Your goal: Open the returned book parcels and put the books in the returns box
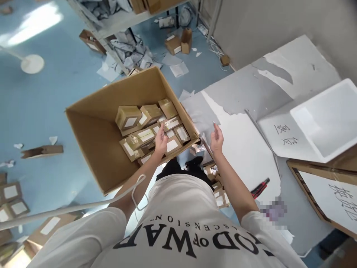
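Observation:
My left hand (pixel 161 140) reaches over a large open cardboard box (pixel 95 130), its fingers stretched out beside a small taped carton (pixel 171 123). Whether it touches that carton is unclear. Several small brown cartons with white labels, such as one carton (pixel 128 117), lie in the large box. To the right, my right hand (pixel 216 140) is above the near edge of a white worktable (pixel 240 141). Its fingers are closed together, with a tiny pale bit at the fingertips that is too small to name.
A red and black utility knife (pixel 260 188) lies on the table, near a white plastic bin (pixel 326 123) with handwriting. Crumpled paper (pixel 131 52) is heaped by a shelf (pixel 125 22). Cartons (pixel 12 197) stand at lower left. A white cable (pixel 69 208) crosses near my left arm.

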Demonstrator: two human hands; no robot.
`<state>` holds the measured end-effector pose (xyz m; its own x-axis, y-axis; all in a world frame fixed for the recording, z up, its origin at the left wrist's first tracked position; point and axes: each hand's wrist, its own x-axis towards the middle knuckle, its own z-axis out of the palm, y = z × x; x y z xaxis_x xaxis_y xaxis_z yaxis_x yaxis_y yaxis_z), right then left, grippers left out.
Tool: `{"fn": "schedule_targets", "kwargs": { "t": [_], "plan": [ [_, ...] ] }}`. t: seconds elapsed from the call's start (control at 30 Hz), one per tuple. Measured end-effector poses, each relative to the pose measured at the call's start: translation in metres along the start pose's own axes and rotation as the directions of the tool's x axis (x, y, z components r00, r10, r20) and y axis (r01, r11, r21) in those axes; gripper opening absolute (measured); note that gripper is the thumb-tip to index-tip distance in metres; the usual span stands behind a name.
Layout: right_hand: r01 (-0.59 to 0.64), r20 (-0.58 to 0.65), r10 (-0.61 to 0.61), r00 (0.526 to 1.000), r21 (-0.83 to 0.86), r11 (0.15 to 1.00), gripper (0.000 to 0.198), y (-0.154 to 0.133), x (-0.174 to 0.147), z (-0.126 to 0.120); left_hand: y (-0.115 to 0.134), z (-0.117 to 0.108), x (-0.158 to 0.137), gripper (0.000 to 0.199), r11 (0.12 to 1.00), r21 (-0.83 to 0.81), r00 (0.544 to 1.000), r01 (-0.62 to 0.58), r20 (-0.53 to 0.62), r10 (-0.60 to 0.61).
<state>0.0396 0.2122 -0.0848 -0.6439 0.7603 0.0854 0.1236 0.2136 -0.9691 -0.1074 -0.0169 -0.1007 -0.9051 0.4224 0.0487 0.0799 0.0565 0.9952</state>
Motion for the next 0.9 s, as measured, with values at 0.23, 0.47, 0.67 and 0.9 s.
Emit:
{"fn": "schedule_targets", "kwargs": {
  "t": [0.23,0.47,0.67,0.9],
  "plan": [
    [-0.044,0.310,0.059,0.949,-0.056,0.997,0.069,0.003,-0.005,0.139,-0.061,-0.128,-0.006,0.095,0.992,0.061,0.975,0.107,-0.202,-0.093],
    [-0.115,0.585,0.197,0.787,-0.174,0.978,0.074,0.066,-0.006,0.250,-0.139,-0.212,-0.017,0.099,0.902,0.106,0.819,0.418,-0.474,-0.323],
    [-0.405,0.623,0.532,0.574,-0.349,0.845,0.080,0.157,-0.001,0.337,-0.217,-0.224,-0.015,0.107,0.869,0.217,0.855,0.444,-0.392,-0.339],
    [-0.636,0.636,0.649,0.416,-0.307,0.708,0.069,0.267,-0.027,0.412,-0.293,-0.224,-0.024,0.114,0.870,0.356,0.916,0.341,-0.334,-0.222]
  ]
}}
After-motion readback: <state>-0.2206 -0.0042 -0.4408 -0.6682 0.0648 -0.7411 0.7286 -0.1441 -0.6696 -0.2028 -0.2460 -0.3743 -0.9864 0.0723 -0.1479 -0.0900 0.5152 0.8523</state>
